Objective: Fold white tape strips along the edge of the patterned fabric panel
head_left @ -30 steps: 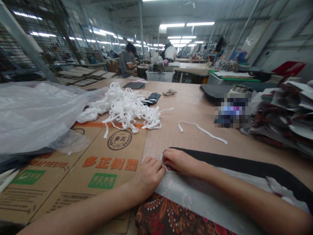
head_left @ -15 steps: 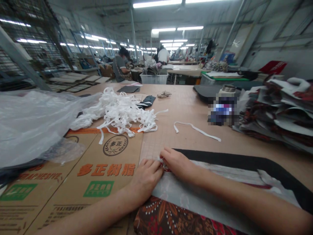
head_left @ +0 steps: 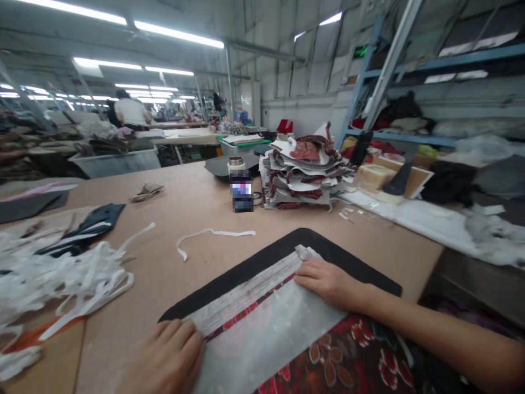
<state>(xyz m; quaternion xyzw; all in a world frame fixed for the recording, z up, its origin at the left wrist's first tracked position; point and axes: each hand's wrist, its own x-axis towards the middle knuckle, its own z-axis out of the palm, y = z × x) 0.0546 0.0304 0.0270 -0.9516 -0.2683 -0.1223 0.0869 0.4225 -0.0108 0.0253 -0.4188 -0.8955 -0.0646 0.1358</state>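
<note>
with twelve o'clock straight ahead of the person, the patterned cloth lies on the tabletop, on the near side of the two hands and partly under a pale sheet. a narrow band of red pattern shows along the sheet's far edge, and a grey strip runs beside it over a black board. that edge has its long axis from about eight o'clock to two o'clock. the left hand sits at the eight o'clock end, the right hand near the two o'clock end, so the edge stretches between them. the folded tip of the grey strip is just past the right hand's fingers, at about eleven o'clock from them; the right hand is much the nearer one. its fingers lie close together on the edge, thumb hidden. the left hand's fingers are bent and blurred. i cannot tell whether either hand pinches the layers or only presses them. from the middle of the edge, a loose white ribbon lies toward eleven, a bottle stands at twelve, and a stack of cut pieces is at one.
</note>
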